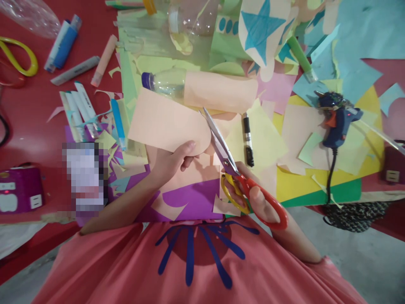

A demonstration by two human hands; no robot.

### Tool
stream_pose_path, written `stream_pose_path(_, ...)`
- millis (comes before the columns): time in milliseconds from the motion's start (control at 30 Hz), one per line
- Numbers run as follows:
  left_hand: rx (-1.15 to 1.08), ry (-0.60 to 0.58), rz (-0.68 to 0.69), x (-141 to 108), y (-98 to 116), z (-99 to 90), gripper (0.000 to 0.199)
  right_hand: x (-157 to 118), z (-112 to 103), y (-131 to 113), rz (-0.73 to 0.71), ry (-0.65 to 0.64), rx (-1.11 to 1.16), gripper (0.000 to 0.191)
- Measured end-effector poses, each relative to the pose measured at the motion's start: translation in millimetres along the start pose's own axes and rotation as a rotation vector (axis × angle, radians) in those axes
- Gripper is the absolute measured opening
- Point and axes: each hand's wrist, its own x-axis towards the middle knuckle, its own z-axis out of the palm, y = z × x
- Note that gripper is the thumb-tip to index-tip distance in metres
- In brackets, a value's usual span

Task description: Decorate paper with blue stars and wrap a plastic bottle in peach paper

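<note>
My left hand [179,162] pinches the lower edge of a peach paper piece [167,122], whose right end is rounded. In my right hand [249,190] are large scissors [226,154] with one red and one yellow handle. Their blades point up and left, slightly parted, at the paper's rounded right edge. Just beyond the paper lies a clear bottle [218,89] on its side, with a blue cap and peach paper wrapped around its body. A black marker [247,139] rests on pale yellow paper to the right of the blades.
A glue gun [338,122] with a cord lies at the right. Several markers [82,109] and a phone [87,177] are on the left. Yellow-handled scissors [23,57] lie at the far left. Paper with a blue star [262,27] is at the back, among coloured scraps.
</note>
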Motion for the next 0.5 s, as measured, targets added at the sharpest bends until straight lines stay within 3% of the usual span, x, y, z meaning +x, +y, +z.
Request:
stream_pose_path(167, -0.01, 0.02, 0.018, 2, 3, 1.4, 0.04, -1, 9, 2, -0.013, 0.122, 0.095, 0.051)
stream_pose_path(300, -0.052, 0.009, 0.022, 4, 8, 5.0, 0.034, 0, 6, 6, 0.002, 0.071, 0.045, 0.056)
stream_pose_path(500, -0.016, 0.056, -0.049, 2, 10, 5.4, 0.042, 4, -8, 12, -0.031, -0.026, -0.037, 0.058)
